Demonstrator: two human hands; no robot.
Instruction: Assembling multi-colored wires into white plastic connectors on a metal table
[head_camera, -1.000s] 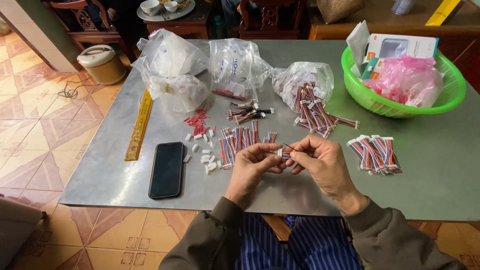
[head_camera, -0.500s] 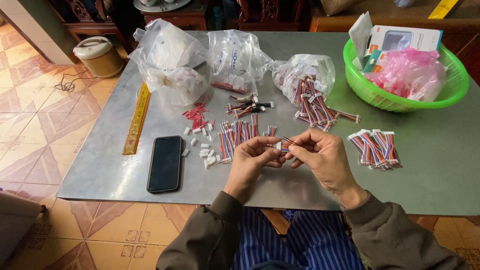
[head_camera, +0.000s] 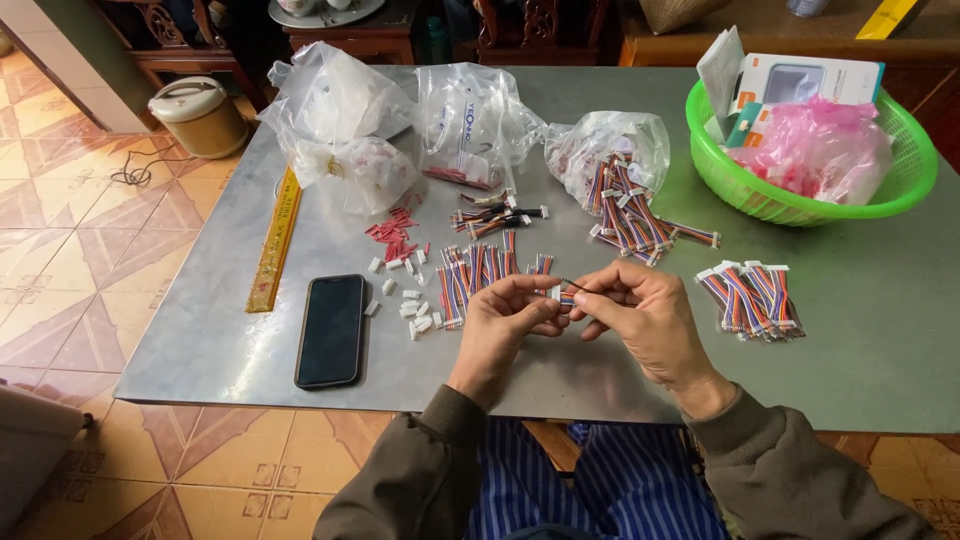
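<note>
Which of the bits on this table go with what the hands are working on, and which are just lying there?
In use: left hand and right hand pinching a small white connector with coloured wires; loose white connectors; wire bundles.

Lying about: black phone; yellow ruler; green basket.

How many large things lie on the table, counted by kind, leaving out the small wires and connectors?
Clear plastic bags: 3
Green basket: 1
Black phone: 1
Yellow ruler: 1
Total: 6
The left hand and right hand pinch one striped wire piece between them.
</note>
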